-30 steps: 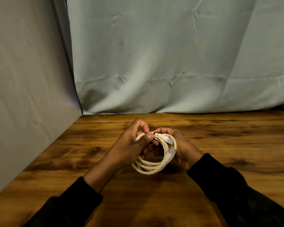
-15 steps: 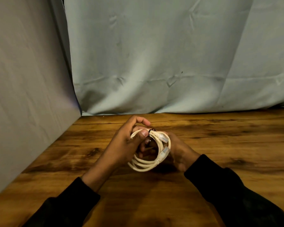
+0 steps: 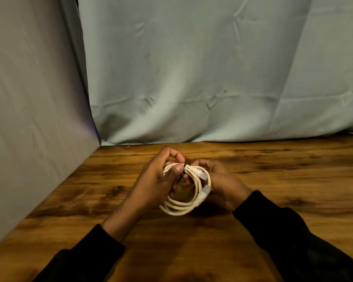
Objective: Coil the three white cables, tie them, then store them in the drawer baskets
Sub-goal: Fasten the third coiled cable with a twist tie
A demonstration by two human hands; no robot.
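- Pale blue-grey creased fabric backdrop (image 3: 212,68) hangs behind both hands; a grey fabric side panel (image 3: 29,98) stands off to the left hand's side.
- Dark-stained wooden tabletop (image 3: 273,180) with heavy grain lies under and around both hands.
- Black long sleeves (image 3: 293,237) cover both forearms up to the wrists.
- Left hand (image 3: 151,184): clenched on the coil's upper left part, thumb pressed on the strands at the top, index finger curled over just above the thumb.
- Right hand (image 3: 222,180): wrapped around the coil's right side from behind, fingers bent in toward the top of the loop; pinching the coil or the tie, cannot tell which.
- White round cable wound into a multi-strand coil (image 3: 181,206): held between the two hands, above the tabletop, lower arc hanging below the left palm.
- Two clear plastic plug ends (image 3: 205,191) lie on the coil's right side, against the right hand's fingers.
- Thin black tie (image 3: 186,165) sits on the bundle at the top, right beside the left thumb tip; fastened or not, cannot tell.
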